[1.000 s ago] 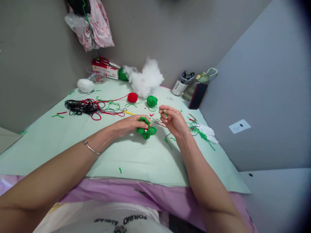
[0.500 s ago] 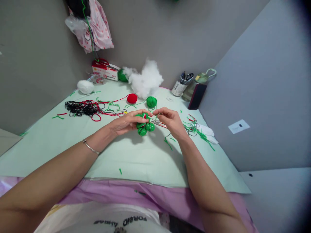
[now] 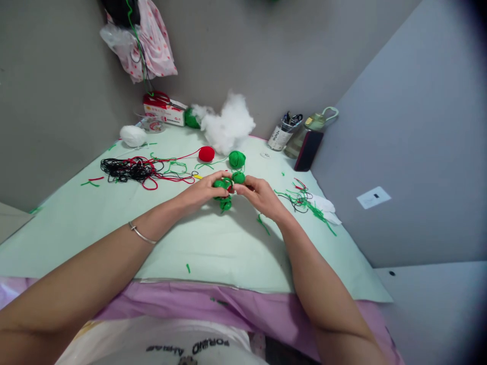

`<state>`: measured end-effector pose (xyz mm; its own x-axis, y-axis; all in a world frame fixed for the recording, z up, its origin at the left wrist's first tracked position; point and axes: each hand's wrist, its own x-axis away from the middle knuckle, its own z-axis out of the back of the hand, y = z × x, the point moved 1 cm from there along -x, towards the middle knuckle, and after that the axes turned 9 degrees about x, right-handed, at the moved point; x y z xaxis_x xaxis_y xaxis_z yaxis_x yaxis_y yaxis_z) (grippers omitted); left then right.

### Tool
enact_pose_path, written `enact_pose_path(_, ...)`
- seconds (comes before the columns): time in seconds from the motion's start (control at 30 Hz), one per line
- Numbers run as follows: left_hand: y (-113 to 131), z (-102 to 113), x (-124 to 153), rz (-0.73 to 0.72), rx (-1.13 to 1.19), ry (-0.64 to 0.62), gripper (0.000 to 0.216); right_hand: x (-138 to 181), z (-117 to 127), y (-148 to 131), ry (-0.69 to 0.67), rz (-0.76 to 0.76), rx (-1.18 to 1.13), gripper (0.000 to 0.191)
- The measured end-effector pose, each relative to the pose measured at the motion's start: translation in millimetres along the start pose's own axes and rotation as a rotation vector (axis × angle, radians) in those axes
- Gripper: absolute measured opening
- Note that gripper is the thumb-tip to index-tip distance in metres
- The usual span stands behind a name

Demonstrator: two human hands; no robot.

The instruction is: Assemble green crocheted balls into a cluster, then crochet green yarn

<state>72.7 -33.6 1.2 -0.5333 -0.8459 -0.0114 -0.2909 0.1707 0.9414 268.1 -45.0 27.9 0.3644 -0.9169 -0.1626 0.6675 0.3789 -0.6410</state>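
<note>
A small green crocheted toy (image 3: 221, 186) with red and dark details and rounded parts is held just above the table, between my two hands. My left hand (image 3: 203, 190) is closed around its left side, thumb in front and fingers behind. On the other side my right hand (image 3: 262, 196) pinches it close to a round green part (image 3: 238, 177). My fingers hide some of the toy's middle. The snips seen earlier by my right hand do not show now. Just behind the toy sits a green yarn ball (image 3: 237, 159).
Left of my hands lies a tangle of black yarn (image 3: 131, 170) with red strands. A red yarn ball (image 3: 206, 154), white stuffing (image 3: 228, 124) and a white yarn ball (image 3: 133, 136) stand behind. Yarn scraps (image 3: 308, 203), a phone (image 3: 309, 151) and a pen cup (image 3: 280, 137) are rightward.
The toy has been turned, so a round green part now shows at its upper right. My right hand has moved onto the toy, and the snips have gone from sight.
</note>
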Motion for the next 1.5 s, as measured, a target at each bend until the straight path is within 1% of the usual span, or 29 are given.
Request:
enact_pose_path(0.07,-3,0,-2,-0.061,-0.069,-0.043,0.046,-1,-1,3,0.038,-0.031,-0.003,0.035)
enact_pose_path(0.13,-5,1,-3,-0.104,-0.11,-0.061,0.046,-2,-3,3,0.077,-0.017,0.052,0.027)
enact_pose_path(0.2,-6,3,-5,-0.131,-0.153,-0.009,0.046,-1,-6,2,0.104,0.034,0.136,0.02)
enact_pose_path(0.3,-4,7,-5,-0.174,-0.226,0.092,0.046,1,-7,-4,0.124,0.109,0.221,0.015)
enact_pose_path(0.37,-3,6,-5,-0.191,-0.225,0.086,0.039,3,-6,-8,0.125,0.136,0.235,0.013)
enact_pose_path(0.43,-3,6,-5,-0.19,-0.184,0.085,0.029,3,-5,-11,0.126,0.148,0.234,0.012)
enact_pose_path(0.57,-3,7,-6,-0.19,-0.149,0.172,0.021,3,-3,-11,0.132,0.13,0.189,0.011)
enact_pose_path(0.67,-2,7,-6,-0.186,-0.203,0.126,0.02,3,-2,-11,0.134,0.125,0.172,0.012)
enact_pose_path(0.77,0,4,-4,-0.181,-0.27,0.09,0.024,3,-2,-12,0.129,0.144,0.181,0.013)
enact_pose_path(0.87,1,0,-2,-0.178,-0.314,0.114,0.023,4,-5,-14,0.113,0.185,0.213,0.015)
enact_pose_path(1.0,0,-5,0,-0.182,-0.41,0.166,0.008,4,-10,-16,0.092,0.225,0.294,0.016)
enact_pose_path(1.1,-1,-6,0,-0.186,-0.457,0.174,0.004,3,-12,-16,0.069,0.231,0.327,0.018)
enact_pose_path(1.2,-3,-4,-1,-0.176,-0.42,0.155,0.007,2,-10,-15,0.075,0.194,0.284,0.017)
enact_pose_path(1.33,-4,-2,-2,-0.12,-0.329,0.138,0.009,1,-6,-14,0.077,0.151,0.256,0.017)
enact_pose_path(1.5,-5,6,-5,-0.104,-0.204,0.133,0.007,2,-2,-6,0.152,0.139,0.237,0.016)
